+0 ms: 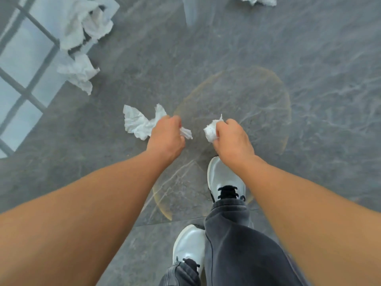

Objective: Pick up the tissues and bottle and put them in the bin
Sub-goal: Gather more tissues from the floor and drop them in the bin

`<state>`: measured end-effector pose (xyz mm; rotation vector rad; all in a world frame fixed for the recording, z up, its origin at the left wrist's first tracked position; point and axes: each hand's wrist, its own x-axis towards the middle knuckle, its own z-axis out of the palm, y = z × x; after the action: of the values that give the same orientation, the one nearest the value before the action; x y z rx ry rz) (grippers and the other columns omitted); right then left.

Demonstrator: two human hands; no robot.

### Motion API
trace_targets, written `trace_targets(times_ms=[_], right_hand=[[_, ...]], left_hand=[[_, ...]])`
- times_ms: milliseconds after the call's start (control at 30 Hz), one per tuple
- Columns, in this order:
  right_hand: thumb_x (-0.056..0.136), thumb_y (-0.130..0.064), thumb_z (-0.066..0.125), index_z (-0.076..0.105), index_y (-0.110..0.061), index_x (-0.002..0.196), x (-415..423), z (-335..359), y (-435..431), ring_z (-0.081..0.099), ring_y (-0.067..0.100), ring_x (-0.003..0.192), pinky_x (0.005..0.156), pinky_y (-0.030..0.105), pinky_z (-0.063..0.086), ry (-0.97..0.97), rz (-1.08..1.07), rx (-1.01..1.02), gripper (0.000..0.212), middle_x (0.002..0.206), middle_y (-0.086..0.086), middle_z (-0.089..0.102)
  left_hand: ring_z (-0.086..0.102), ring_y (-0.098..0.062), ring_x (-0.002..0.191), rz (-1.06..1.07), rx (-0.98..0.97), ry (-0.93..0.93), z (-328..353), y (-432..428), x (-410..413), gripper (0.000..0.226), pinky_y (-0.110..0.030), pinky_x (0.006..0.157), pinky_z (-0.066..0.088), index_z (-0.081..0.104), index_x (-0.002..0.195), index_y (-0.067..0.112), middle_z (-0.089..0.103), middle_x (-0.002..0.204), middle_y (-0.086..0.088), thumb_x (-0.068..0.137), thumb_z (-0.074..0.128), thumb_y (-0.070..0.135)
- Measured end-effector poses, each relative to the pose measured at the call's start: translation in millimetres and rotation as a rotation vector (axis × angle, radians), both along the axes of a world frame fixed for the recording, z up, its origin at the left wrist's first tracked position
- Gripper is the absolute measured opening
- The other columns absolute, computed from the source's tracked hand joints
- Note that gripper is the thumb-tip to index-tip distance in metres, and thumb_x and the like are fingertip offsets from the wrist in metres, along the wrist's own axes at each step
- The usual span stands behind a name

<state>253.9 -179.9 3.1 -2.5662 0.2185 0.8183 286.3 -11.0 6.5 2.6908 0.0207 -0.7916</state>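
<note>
My left hand [168, 137] is closed on a crumpled white tissue [139, 123] that sticks out to the left of the fist. In my right hand [233, 139] is a small balled white tissue [210, 132]. Both hands hang over the grey marble floor. More white tissues lie on the floor: a large crumpled one [86, 23] at the upper left, a smaller one [79, 72] below it, and another [257, 0] at the top edge. A blurred clear bottle [194, 9] stands at the top centre. No bin is in view.
My two white shoes [223, 176] and dark trouser legs [237, 244] fill the lower centre. A bright window reflection with dark bars [24, 65] covers the floor on the left. A faint round ring [284, 104] marks the floor under my hands.
</note>
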Motion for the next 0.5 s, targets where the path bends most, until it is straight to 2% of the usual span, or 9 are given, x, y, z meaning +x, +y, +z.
trace_targets(times_ms=[133,267,367,500], right_hand=[[0.085,-0.007,0.055,0.052,-0.006,0.102,-16,67,-27,0.042,0.029,0.082,0.064,0.034,0.033,-0.024,-0.105,-0.002,0.017,0.105,0.014,0.051],[0.088,-0.009,0.051,0.054,-0.007,0.108,-55,142,-53,0.052,0.035,0.096,0.068,0.034,0.035,-0.068,-0.304,0.005,0.021,0.109,0.015,0.051],[0.087,-0.012,0.052,0.056,-0.008,0.105,-107,188,-71,0.054,0.038,0.099,0.075,0.039,0.043,-0.087,-0.513,0.024,0.019,0.11,0.017,0.052],[0.09,-0.014,0.05,0.056,-0.01,0.11,-201,218,-90,0.055,0.038,0.103,0.08,0.041,0.046,-0.087,-0.671,-0.002,0.021,0.112,0.017,0.054]], left_hand=[[0.043,-0.025,0.075,-0.135,-0.032,-0.017,60,-25,-11,0.013,-0.031,0.066,0.032,0.057,0.088,0.005,0.053,0.087,-0.012,0.076,0.052,0.006],[0.045,-0.026,0.073,-0.252,-0.061,-0.037,138,-64,-38,0.011,-0.031,0.065,0.032,0.057,0.086,0.007,0.049,0.084,-0.008,0.077,0.051,0.006],[0.051,-0.031,0.076,-0.395,-0.091,-0.029,186,-95,-77,0.007,-0.032,0.063,0.034,0.056,0.08,0.006,0.049,0.081,-0.008,0.077,0.051,0.005],[0.052,-0.031,0.083,-0.654,-0.106,0.034,211,-136,-145,0.006,-0.031,0.067,0.035,0.054,0.08,0.01,0.046,0.083,-0.003,0.077,0.052,0.005]])
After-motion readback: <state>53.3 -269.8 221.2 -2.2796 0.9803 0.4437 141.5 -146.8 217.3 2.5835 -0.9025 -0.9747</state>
